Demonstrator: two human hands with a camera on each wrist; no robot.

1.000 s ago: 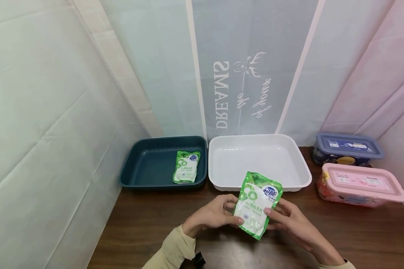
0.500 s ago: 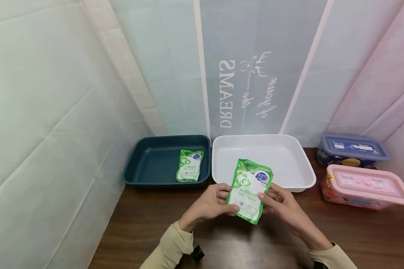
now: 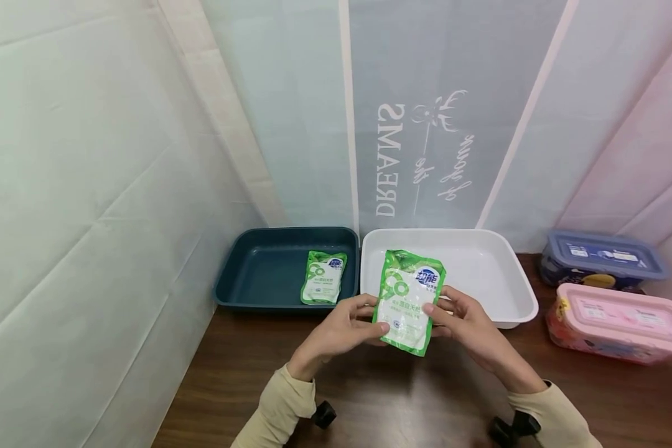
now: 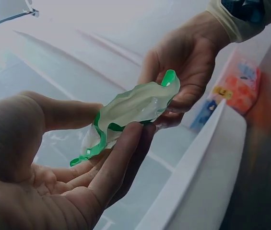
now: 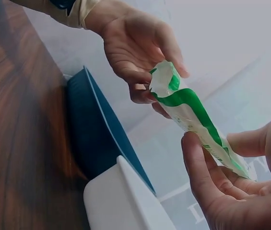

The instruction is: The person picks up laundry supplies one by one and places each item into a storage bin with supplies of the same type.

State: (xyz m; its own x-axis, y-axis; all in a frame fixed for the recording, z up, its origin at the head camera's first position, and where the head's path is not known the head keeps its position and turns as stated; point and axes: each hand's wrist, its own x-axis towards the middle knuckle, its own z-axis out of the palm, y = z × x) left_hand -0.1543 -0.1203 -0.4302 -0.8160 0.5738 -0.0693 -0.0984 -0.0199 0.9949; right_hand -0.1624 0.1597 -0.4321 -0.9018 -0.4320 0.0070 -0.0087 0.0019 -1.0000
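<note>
A green and white soap pouch [image 3: 407, 302] is held up between both hands, its printed front toward the head camera. My left hand [image 3: 341, 330] pinches its left edge, thumb on the front and fingers behind. On the opposite edge my right hand [image 3: 470, 330] pinches it the same way. Seen edge-on in the left wrist view, the pouch [image 4: 130, 108] looks plump and crinkled. It overlaps the front of the white tray [image 3: 498, 274] in the head view. A matching pouch [image 3: 323, 278] lies in the dark teal tray [image 3: 257, 274] at left.
On the right of the wooden table [image 3: 246, 361] stand a blue-lidded box [image 3: 605, 258] and a pink-lidded box [image 3: 621, 323], one before the other. Fabric walls rise behind the trays and along the left side. Both trays sit side by side against the back wall.
Both hands have lifted the pouch up and leftward in the head view, toward the white tray. The background has shifted slightly right. The grip on the pouch looks the same.
</note>
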